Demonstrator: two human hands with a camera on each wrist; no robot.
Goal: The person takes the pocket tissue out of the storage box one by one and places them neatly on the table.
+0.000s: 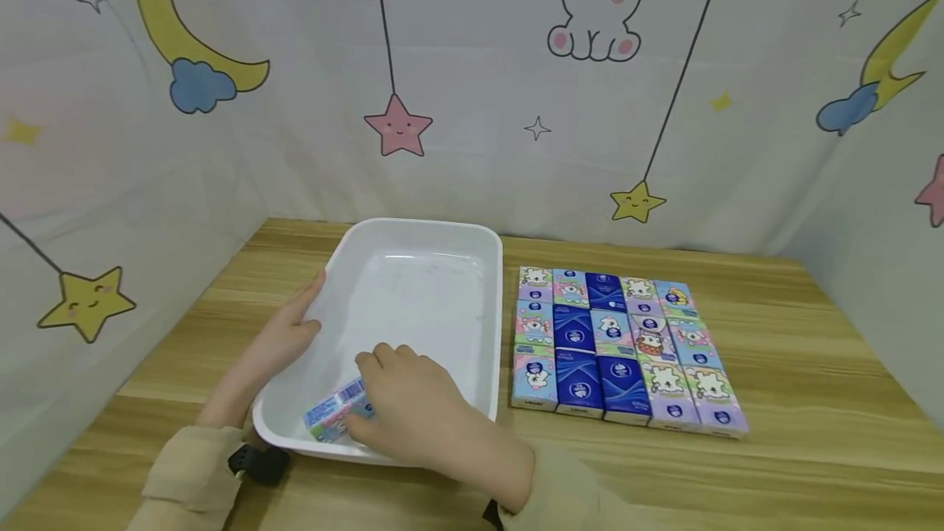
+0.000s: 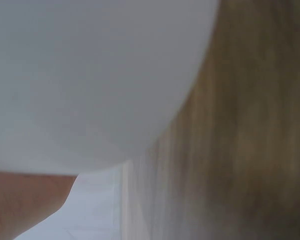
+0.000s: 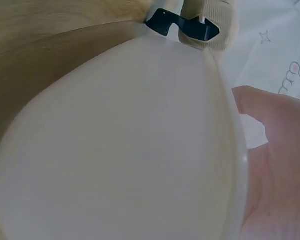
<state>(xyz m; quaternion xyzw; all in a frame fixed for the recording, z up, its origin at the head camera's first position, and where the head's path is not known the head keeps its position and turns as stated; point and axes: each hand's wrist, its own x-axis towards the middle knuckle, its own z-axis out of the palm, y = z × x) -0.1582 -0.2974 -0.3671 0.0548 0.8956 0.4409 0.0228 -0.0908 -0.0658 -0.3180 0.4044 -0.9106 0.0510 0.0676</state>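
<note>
A white plastic basin point(image 1: 413, 301) stands on the table, left of centre in the head view. At its left rim my left hand point(image 1: 283, 338) holds on, with the thumb over the inner side and the fingers along the outer wall. My right hand point(image 1: 416, 408) reaches over the front rim and grips a small pack of pocket tissues point(image 1: 335, 412), pink and blue with a barcode, tilted in the basin's front left corner. The right fingers partly cover the pack. Both wrist views mostly show the basin's outer wall point(image 2: 90, 75), hiding the pack.
Right of the basin, several tissue packs point(image 1: 612, 338) lie in neat rows, some dark blue, others with cartoon animals. The wooden table point(image 1: 804, 400) is enclosed by white curtains point(image 1: 487, 179) printed with stars, moons and a rabbit. A dark band point(image 1: 258, 464) circles the left wrist.
</note>
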